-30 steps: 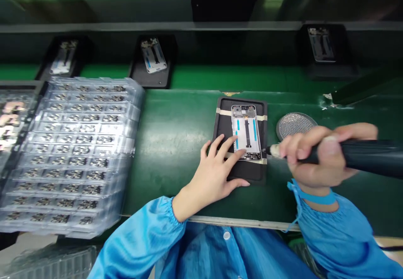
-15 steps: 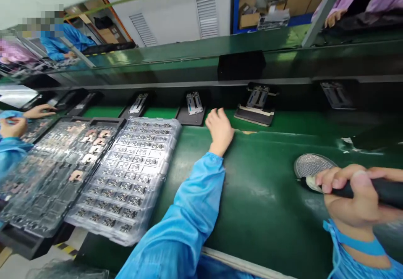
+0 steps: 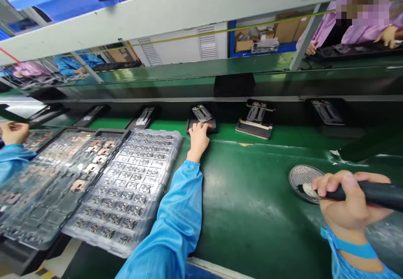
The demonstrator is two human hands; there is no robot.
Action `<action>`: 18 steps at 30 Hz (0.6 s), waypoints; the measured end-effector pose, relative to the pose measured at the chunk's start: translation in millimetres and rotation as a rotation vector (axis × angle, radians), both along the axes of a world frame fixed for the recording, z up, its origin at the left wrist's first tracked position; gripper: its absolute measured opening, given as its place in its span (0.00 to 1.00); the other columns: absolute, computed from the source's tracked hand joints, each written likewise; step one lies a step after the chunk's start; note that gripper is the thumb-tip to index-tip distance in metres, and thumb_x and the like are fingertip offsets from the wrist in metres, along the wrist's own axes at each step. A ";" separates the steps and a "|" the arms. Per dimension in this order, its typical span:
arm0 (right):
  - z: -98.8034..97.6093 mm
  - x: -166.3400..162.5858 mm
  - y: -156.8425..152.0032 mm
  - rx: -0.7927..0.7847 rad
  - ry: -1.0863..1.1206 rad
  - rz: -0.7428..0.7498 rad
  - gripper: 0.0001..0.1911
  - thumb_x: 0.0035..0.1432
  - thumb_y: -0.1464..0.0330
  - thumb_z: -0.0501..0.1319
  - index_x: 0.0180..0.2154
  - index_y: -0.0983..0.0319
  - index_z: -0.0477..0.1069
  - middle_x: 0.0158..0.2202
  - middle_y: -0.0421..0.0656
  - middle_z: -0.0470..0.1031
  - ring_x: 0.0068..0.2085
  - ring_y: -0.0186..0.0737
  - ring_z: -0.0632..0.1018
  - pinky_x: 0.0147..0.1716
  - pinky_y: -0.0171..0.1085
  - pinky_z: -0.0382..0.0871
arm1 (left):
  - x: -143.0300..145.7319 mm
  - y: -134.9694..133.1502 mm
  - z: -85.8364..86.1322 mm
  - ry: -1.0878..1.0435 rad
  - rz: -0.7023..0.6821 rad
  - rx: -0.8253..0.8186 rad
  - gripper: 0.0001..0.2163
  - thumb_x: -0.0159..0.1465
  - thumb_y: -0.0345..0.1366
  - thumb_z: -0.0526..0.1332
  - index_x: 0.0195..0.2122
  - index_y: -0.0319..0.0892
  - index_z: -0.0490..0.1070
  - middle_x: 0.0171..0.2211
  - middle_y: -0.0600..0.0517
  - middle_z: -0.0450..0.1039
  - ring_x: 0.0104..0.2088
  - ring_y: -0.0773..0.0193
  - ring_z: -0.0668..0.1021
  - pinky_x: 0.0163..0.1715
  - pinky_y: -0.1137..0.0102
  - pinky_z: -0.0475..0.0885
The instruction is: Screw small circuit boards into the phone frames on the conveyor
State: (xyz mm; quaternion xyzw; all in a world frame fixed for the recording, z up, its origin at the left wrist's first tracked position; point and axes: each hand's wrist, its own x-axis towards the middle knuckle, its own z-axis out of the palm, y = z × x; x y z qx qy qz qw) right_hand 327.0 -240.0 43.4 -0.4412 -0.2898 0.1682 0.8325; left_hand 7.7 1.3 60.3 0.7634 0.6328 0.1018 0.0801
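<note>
My left hand [image 3: 199, 136] is stretched far forward and grips the near edge of a black tray [image 3: 209, 125] carrying a phone frame [image 3: 201, 113] on the conveyor belt; the tray is tilted up off the belt. My right hand [image 3: 346, 199] is closed around a black electric screwdriver [image 3: 374, 195], whose pale tip rests over a round dish of small screws [image 3: 301, 175] at the right of the green mat.
Clear blister trays of small parts [image 3: 135, 178] lie stacked at the left, with more trays [image 3: 56, 165] beyond. Other black trays with phone frames [image 3: 256, 119] ride the belt. A co-worker's hand [image 3: 14, 132] is at the far left; other people work across the line.
The tray with the phone frame left the mat for the belt. My left hand then moved left and took hold of another tray. My right hand brought the screwdriver over the screw dish.
</note>
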 end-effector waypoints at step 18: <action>6.3 30.8 8.1 -0.079 -0.208 0.007 0.31 0.70 0.48 0.88 0.44 0.53 0.70 0.24 0.27 0.72 0.19 0.34 0.72 0.23 0.35 0.77 | -13.4 -233.5 -32.7 -0.324 -0.685 0.027 0.16 0.88 0.33 0.65 0.72 0.53 0.86 0.66 0.43 0.88 0.65 0.46 0.86 0.68 0.50 0.83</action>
